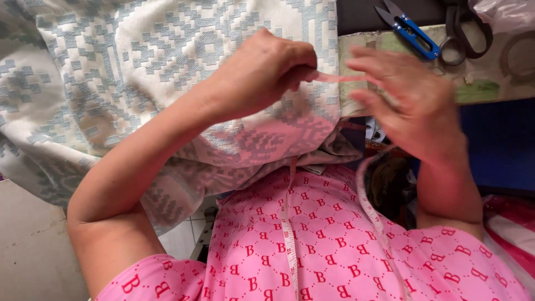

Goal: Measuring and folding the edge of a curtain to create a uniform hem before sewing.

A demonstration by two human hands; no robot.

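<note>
My left hand (262, 72) rests on a cream fabric (139, 61) woven with a grey-blue geometric pattern, its fingers pinched on a pink measuring tape (334, 78). The tape stretches right to my right hand (409, 100), which is blurred, fingers spread, touching the tape over the fabric's edge. The rest of the tape (290, 239) hangs down over my pink patterned shirt in two strands.
A worn table surface (490, 78) lies at the upper right. On it are blue thread snips (409, 30) and black scissors (465, 33). A clear plastic bag (504, 11) sits in the corner. Red and pink material (510, 223) lies at the right. Grey floor (28, 251) shows at lower left.
</note>
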